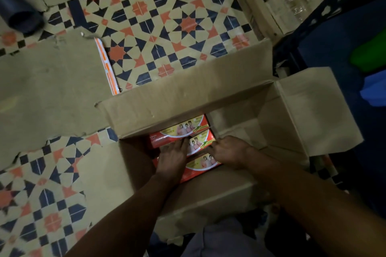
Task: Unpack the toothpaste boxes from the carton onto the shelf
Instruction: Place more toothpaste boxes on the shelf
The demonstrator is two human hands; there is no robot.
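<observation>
An open brown carton (183,98) stands on the patterned floor with its flaps spread. Three red toothpaste boxes (183,129) with yellow and white labels lie side by side in its left part. The right part of the carton shows bare cardboard. My left hand (173,158) lies flat on the left end of the middle box, fingers straight. My right hand (227,151) is at the right end of the same box, fingers bent over its edge. The dark blue metal shelf (338,0) rises at the right.
Flattened cardboard sheets (52,87) cover the floor on the left, with an orange-and-white strip (106,69) at their edge. A dark cylinder (18,12) lies at the top left. A worn pale box (267,6) sits by the shelf. Green and blue items (369,73) sit on the shelf.
</observation>
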